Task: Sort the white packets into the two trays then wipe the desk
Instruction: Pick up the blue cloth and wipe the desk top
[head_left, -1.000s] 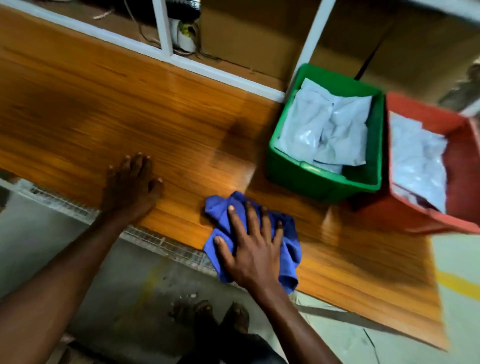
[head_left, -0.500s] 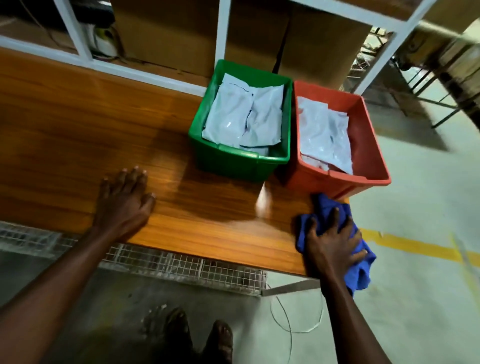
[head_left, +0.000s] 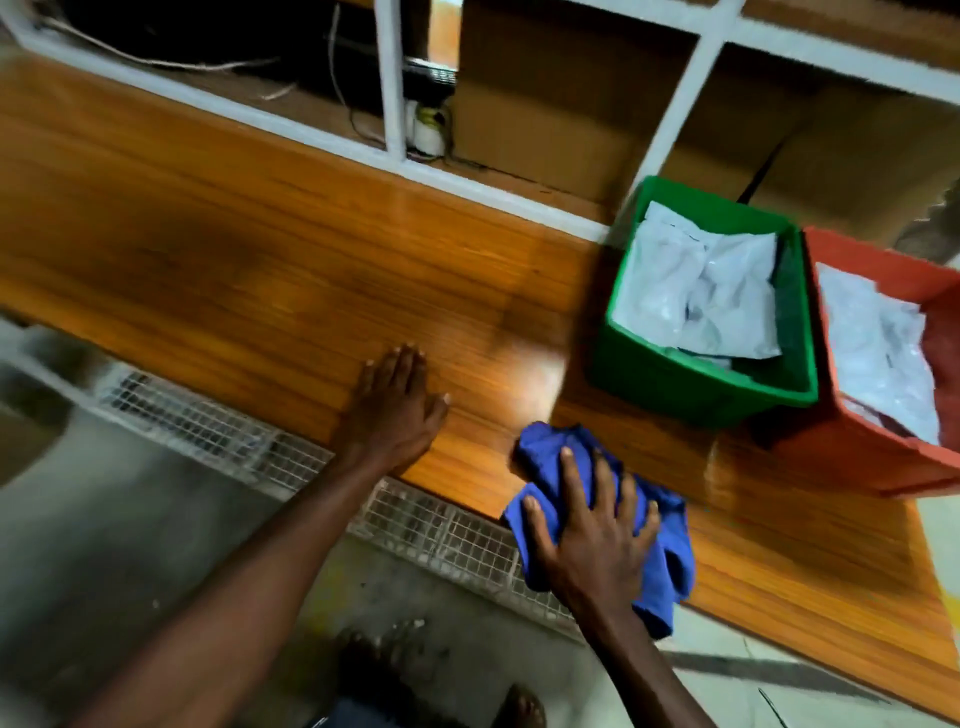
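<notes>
**Wiping the desk, packets already sorted**

The wooden desk (head_left: 218, 270) runs as a long band from upper left to lower right, its near edge above a wire grille (head_left: 291, 457). At its right end stand the green tray (head_left: 691, 384) and, touching it, the red tray (head_left: 852, 457); the white packets (head_left: 696, 291) lie heaped inside both, none on the desk itself, so sorting looks finished and wiping is the step in hand.

The blue cloth (head_left: 660, 566) lies bunched at the near edge, just in front of the green tray, part of it hanging over the edge. The right hand (head_left: 592, 540) presses flat on top of it, fingers spread and straight, not curled round it; cloth shows past the fingertips and on both sides. The left hand (head_left: 395, 410) rests palm down on bare wood just to the cloth's left, fingers straight and together.

The unwiped stretch lies mostly leftward along the desk's long axis, so the left hand stands in the path of any sweep that way.
</notes>
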